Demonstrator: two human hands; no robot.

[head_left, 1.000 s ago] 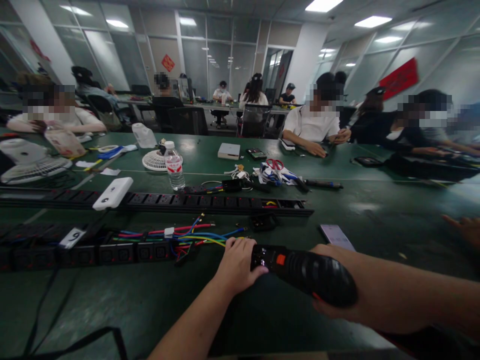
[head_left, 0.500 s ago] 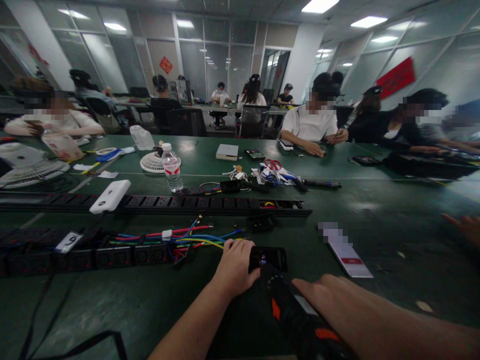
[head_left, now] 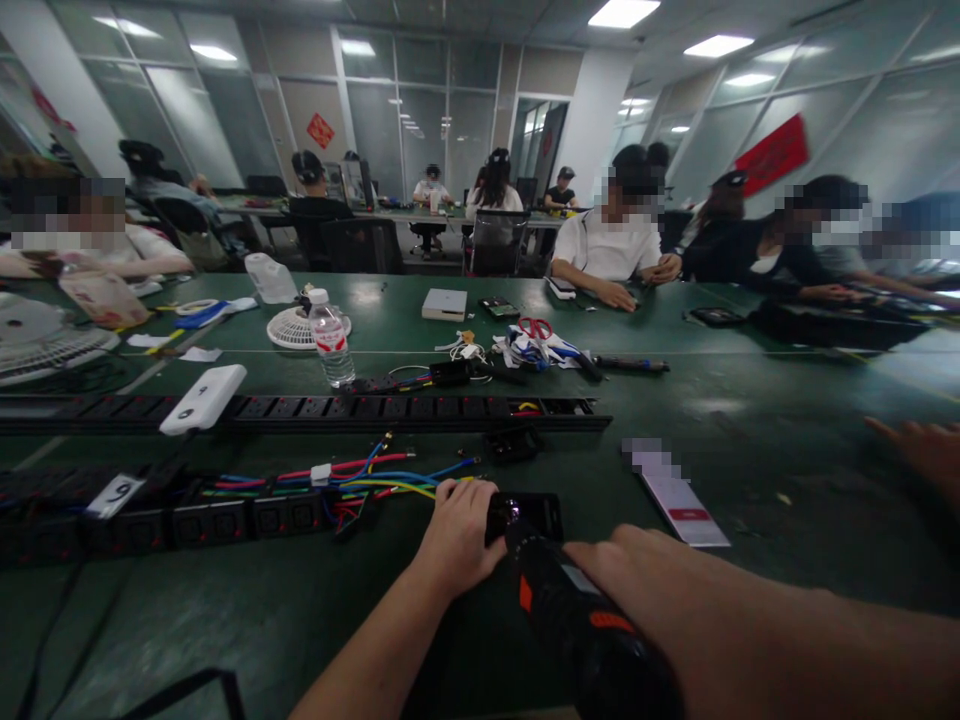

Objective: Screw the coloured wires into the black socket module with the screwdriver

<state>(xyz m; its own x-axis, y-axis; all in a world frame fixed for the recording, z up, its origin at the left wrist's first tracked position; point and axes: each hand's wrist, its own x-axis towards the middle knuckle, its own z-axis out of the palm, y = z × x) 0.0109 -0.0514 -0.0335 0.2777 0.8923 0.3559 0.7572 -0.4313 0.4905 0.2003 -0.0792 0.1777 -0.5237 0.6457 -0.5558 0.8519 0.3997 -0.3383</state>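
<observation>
My left hand [head_left: 459, 530] grips the left end of a small black plastic housing [head_left: 541, 514] that lies on the green table. In my right hand [head_left: 622, 570] is a black power screwdriver with orange patches [head_left: 574, 610]. Its nose points into the housing, where a small light shines; whether the bit touches a screw I cannot tell. Just left of my left hand, red, blue, yellow and green wires [head_left: 390, 482] stick out of the end of a black power strip [head_left: 217, 522]. My right fingers are partly hidden behind the tool.
A second long power strip [head_left: 360, 408] with a white power bank [head_left: 204, 398] on it lies behind. A black part [head_left: 512, 443], a phone [head_left: 679, 495], a water bottle [head_left: 331, 340] and scissors [head_left: 535, 328] are around. Another person's hand [head_left: 919, 455] reaches in at the right.
The whole view has shifted slightly, so the scene sits a little further left. Both hands stay at the housing, and the screwdriver's rear end has swung slightly.
</observation>
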